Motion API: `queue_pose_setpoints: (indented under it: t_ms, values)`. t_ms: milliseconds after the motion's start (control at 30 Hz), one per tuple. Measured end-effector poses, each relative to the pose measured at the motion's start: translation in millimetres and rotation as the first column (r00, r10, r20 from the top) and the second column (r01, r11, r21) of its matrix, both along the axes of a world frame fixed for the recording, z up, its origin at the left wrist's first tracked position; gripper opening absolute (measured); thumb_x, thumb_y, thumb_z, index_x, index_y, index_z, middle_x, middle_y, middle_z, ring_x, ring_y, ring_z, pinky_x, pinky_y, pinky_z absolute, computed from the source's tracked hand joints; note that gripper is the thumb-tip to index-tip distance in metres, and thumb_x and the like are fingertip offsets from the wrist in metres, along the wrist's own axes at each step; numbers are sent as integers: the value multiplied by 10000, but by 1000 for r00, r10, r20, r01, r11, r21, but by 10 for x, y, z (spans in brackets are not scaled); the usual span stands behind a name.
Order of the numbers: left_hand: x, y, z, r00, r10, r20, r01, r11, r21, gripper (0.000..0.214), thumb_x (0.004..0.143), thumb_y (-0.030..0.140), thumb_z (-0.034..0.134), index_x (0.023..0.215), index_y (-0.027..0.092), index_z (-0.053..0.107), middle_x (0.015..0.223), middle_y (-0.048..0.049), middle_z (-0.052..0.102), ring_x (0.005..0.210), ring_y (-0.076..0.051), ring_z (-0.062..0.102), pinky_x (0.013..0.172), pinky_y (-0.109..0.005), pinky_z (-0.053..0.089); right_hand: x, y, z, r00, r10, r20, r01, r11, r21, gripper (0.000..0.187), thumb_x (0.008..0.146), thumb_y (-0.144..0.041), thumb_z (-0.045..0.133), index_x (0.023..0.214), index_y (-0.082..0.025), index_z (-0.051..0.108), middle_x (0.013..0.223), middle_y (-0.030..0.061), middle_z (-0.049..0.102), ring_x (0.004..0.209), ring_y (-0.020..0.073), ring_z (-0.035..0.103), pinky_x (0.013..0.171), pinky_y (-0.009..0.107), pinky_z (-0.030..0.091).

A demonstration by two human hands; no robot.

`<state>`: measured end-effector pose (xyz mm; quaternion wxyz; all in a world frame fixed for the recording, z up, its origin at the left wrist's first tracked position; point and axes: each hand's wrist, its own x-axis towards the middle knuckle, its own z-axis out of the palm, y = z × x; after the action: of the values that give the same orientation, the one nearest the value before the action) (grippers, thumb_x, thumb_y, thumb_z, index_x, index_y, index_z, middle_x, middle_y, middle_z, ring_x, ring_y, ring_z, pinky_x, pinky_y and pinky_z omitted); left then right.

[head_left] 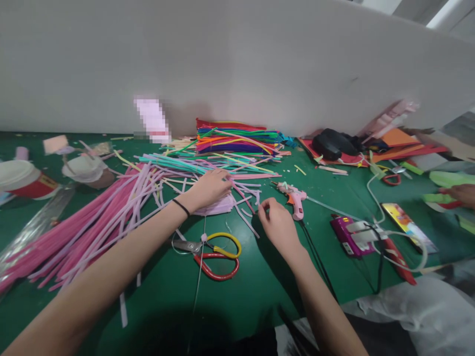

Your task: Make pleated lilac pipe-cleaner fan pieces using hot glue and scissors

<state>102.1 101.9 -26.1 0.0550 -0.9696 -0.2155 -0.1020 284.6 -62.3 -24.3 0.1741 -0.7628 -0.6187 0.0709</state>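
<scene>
My left hand (pixel 213 188), with a black band on its wrist, reaches over a pile of lilac pipe cleaners (pixel 148 180). Its fingers are curled in; whatever they hold is hidden. Just right of it, my right hand (pixel 276 220) hovers over the table with thumb and fingers bent together in a pinch, and I cannot make out anything between them. A short lilac pipe cleaner piece (pixel 257 198) is close to its fingertips. Below both hands lie scissors (pixel 218 254) with one yellow and one red handle. A pink glue gun (pixel 295 198) rests beyond my right hand.
Long pink pipe cleaners (pixel 85 222) spread left; multicoloured bundles (pixel 237 141) lie against the wall. Left are a paper cup (pixel 25 178) and a wrapped pot (pixel 87 170). A purple power adapter (pixel 349 237) with cables sits right. Another person's hand (pixel 462 194) holds green material at far right.
</scene>
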Motion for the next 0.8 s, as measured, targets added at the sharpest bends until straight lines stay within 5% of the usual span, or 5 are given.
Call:
queue_pose_setpoints:
  t_ms: [200, 367, 567, 800]
  values:
    - [-107, -27, 33, 998, 19, 67, -11, 992, -129, 300, 958, 320, 490, 887, 143, 721, 1246, -168, 626, 1184, -306, 555, 1028, -472, 424, -206, -9, -58, 963, 233, 132, -215, 967, -136, 131, 963, -238, 524, 1042, -152, 583, 1016, 130, 671, 957, 255, 612, 774, 318, 451]
    - [-289, -202, -75, 992, 65, 106, -38, 969, -243, 447, 931, 446, 541, 1246, 135, 601, 1456, -180, 486, 1331, -304, 459, 1101, -448, 365, -163, -46, 14, 920, 214, 328, -176, 974, -141, 192, 971, -128, 410, 957, -139, 601, 917, 138, 657, 883, 266, 596, 752, 342, 428]
    - [-626, -440, -157, 989, 120, 84, -85, 938, -336, 555, 889, 539, 573, 1301, 167, 581, 1410, -166, 538, 1272, -302, 517, 1071, -437, 396, -123, -67, 202, 975, 175, 137, -155, 978, -142, 136, 980, -191, 462, 976, -169, 596, 979, 92, 663, 926, 235, 616, 738, 301, 428]
    - [-779, -574, 34, 992, 122, 40, -98, 920, -379, 430, 924, 455, 541, 1250, 188, 626, 1309, -137, 617, 1192, -289, 569, 1031, -433, 433, -363, 113, 70, 950, 272, 153, -241, 951, -196, 150, 961, -173, 488, 1043, -156, 612, 1028, 117, 662, 966, 251, 626, 754, 310, 457]
